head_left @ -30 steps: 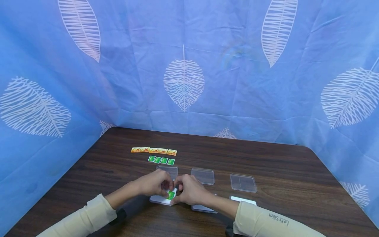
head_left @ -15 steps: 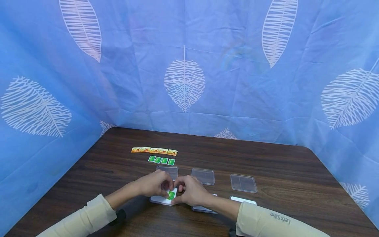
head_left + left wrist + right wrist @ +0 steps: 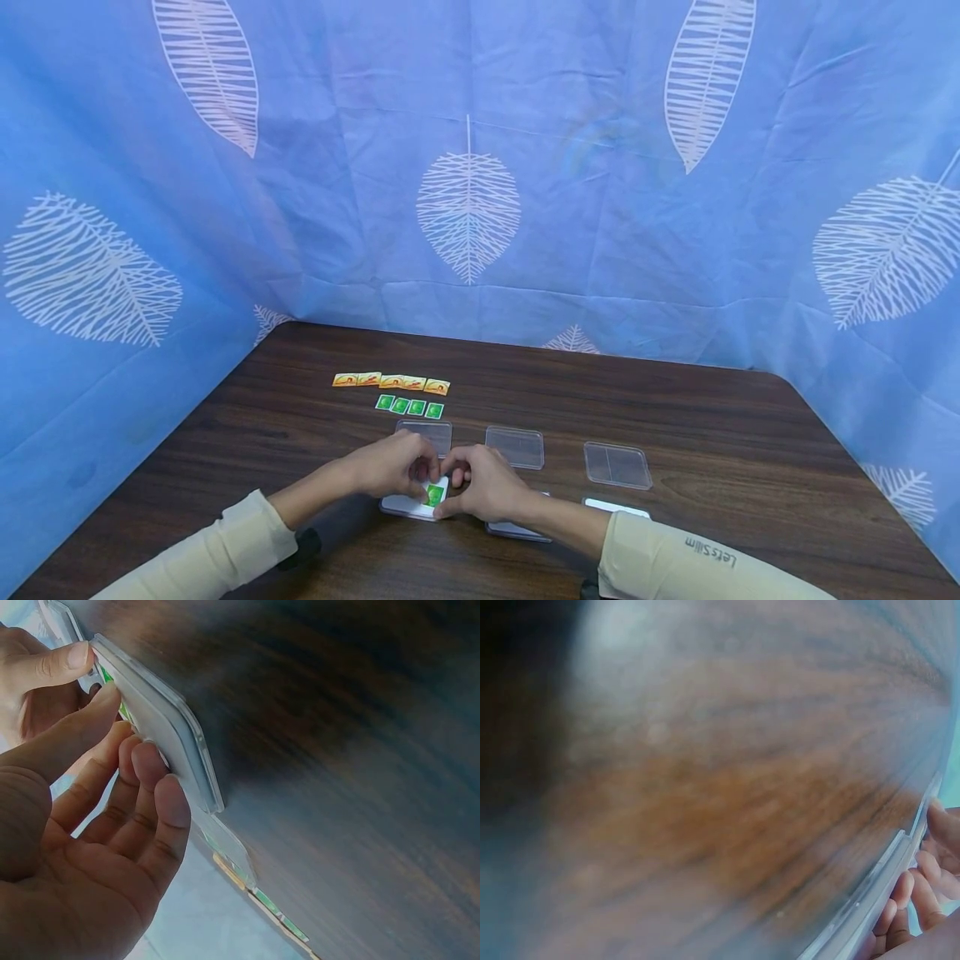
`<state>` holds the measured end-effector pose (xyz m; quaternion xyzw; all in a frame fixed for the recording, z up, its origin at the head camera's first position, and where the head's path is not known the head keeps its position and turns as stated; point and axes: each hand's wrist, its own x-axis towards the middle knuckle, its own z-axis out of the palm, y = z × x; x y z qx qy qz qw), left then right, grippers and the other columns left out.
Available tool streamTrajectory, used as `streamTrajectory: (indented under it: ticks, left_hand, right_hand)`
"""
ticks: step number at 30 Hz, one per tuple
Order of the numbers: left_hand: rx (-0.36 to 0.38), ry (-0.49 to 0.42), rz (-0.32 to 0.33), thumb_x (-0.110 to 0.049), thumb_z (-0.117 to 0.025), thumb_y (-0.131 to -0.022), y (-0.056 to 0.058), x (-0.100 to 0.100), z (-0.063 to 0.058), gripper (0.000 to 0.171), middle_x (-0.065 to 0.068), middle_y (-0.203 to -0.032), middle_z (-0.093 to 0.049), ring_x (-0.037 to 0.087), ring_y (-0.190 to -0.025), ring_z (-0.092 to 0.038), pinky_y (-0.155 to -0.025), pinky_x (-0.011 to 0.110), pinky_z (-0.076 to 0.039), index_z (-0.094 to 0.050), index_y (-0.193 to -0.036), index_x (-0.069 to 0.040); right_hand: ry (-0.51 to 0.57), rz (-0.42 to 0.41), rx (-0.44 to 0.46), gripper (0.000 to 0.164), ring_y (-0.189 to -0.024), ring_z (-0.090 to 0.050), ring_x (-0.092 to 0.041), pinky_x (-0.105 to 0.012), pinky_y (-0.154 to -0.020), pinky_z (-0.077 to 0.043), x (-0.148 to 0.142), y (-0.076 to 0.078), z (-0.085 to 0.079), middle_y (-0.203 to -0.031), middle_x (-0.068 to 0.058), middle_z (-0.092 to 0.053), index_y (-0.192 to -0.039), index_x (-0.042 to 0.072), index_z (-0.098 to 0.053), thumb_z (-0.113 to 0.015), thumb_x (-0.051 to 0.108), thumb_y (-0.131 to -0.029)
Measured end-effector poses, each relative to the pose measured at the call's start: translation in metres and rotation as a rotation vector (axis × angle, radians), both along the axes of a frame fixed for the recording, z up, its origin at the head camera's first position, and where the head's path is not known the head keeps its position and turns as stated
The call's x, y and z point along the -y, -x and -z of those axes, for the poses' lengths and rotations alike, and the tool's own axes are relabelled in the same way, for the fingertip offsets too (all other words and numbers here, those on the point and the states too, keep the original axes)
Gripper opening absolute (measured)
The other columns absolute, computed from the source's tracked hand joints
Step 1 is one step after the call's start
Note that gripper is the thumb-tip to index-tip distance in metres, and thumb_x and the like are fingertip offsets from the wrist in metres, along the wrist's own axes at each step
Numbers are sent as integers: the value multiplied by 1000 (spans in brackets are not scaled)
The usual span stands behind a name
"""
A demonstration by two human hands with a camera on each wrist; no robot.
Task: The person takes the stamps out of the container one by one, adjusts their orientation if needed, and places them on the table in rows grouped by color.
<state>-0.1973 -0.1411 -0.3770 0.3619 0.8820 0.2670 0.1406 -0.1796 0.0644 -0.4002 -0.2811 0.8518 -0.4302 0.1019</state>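
A small green picture stamp (image 3: 434,495) lies at the right end of a white card (image 3: 407,505), which sits on a clear flat plastic case (image 3: 196,750). My left hand (image 3: 390,463) holds the stamp's left side between thumb and forefinger. Its other fingers curl beside the case in the left wrist view. My right hand (image 3: 486,483) spans the stamp's right side, forefinger at the far corner and thumb at the near corner. Whether that thumb touches stamp or card edge is hard to tell. In the right wrist view, several fingers (image 3: 926,896) bend along the case edge.
Behind the hands lie three clear lids (image 3: 617,465). Two more cases with white cards (image 3: 517,531) sit to the right, one partly under the right forearm. A row of green stamps (image 3: 408,407) and a row of orange stamps (image 3: 390,382) lie farther back on the dark table (image 3: 712,433).
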Motion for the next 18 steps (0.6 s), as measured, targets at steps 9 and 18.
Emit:
streamTrajectory:
  ticks: [9,18]
  left_hand:
    - [21,-8,0,4,-85,-81,0,-1,0,19,-9,-79,-62,1,-69,-51,-63,20,-47,-71,-85,-8]
    - [53,-25,3,4,-84,-81,1,-2,-1,24,-8,-76,-58,2,-66,-48,-61,20,-43,-64,-80,-10]
  right_hand:
    - [2,2,13,31,-64,-42,-5,-22,-62,-34,0,0,0,-75,1,-55,-95,8,-73,-94,10,-73]
    - [-31,9,20,31,-66,-43,-6,-22,-62,-34,0,1,-2,-75,1,-56,-92,9,-70,-95,11,-73]
